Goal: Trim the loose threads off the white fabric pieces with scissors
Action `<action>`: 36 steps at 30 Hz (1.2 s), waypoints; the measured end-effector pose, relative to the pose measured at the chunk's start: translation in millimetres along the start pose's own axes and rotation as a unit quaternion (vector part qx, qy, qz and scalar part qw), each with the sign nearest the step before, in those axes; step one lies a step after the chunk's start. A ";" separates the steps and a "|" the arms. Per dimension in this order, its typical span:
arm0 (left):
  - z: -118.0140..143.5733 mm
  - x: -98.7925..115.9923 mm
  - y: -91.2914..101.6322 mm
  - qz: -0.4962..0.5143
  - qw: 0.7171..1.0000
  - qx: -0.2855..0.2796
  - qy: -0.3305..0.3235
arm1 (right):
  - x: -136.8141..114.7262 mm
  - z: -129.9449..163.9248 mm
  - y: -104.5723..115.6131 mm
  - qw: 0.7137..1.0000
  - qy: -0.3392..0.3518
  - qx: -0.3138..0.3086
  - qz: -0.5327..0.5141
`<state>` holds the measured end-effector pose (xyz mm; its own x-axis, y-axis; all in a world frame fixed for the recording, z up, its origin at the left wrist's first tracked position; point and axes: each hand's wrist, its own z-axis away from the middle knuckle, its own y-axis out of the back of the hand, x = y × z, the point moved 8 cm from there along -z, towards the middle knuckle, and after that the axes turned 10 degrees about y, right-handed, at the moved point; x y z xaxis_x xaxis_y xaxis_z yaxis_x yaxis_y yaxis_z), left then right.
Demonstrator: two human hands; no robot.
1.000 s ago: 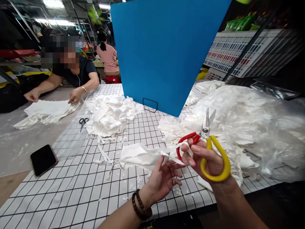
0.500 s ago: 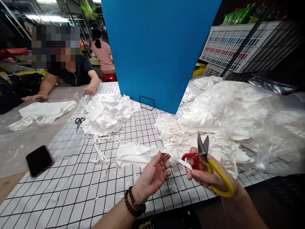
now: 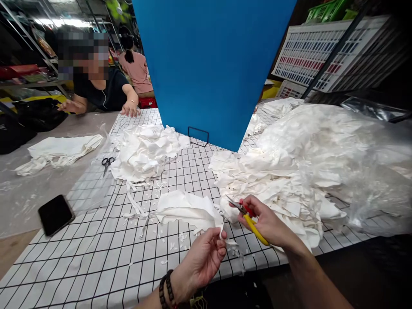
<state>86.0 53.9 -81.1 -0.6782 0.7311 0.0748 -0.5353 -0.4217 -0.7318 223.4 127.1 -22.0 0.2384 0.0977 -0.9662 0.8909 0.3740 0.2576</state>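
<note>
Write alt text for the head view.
A person's right hand holds red-and-yellow scissors while the left hand pinches a white cloth piece over a grid-patterned table. White cloth heaps, a blue board, a phone and a seated co-worker surround them.

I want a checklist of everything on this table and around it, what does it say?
Surface: grid-patterned table cover, strewn with tiny white scraps.
Job's things: white cloth piece; red-and-yellow scissors.
Clutter: left cloth heap, right cloth heap, black scissors, phone, clear plastic sheet.
Grip: left hand pinches the cloth's edge; right hand holds the scissors.
Cables: nothing seen.
Surroundings: blue board, colour chart, a seated person.
</note>
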 end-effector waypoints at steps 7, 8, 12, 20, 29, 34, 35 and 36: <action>28.0 -13.9 23.0 0.009 1.000 0.011 0.027 | -15.0 -32.7 -86.8 0.937 0.056 -0.334 -0.088; 30.9 -15.8 24.7 0.017 0.999 0.010 0.041 | -13.8 -35.3 -93.7 0.926 0.054 -0.367 -0.071; 38.6 -19.3 31.9 0.032 0.997 -0.006 0.076 | -5.6 -52.5 -100.3 0.915 0.071 -0.397 0.012; 54.6 26.0 19.5 -0.079 0.991 -0.010 -0.111 | -28.1 -81.1 -74.8 0.981 0.154 -0.087 -0.077; 77.2 79.6 1.7 -0.311 0.845 0.091 -0.424 | -11.7 -40.6 -61.5 0.950 0.188 0.215 -0.126; 67.9 75.8 -4.7 -0.321 0.850 0.039 -0.415 | 18.6 -28.5 -82.8 0.980 0.110 0.121 -0.117; 62.5 73.2 -6.2 -0.314 0.864 0.014 -0.394 | 21.8 -26.7 -85.1 0.984 0.094 0.089 -0.121; 58.3 71.3 -7.5 -0.309 0.872 -0.005 -0.378 | 23.1 -24.6 -84.5 0.987 0.081 0.063 -0.120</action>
<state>12.4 77.9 -30.8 -0.4015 0.2522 0.8805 -0.9148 -0.0653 -0.3985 144.1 120.5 -66.1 -0.0420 0.1694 -0.9846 0.9577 0.2876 0.0086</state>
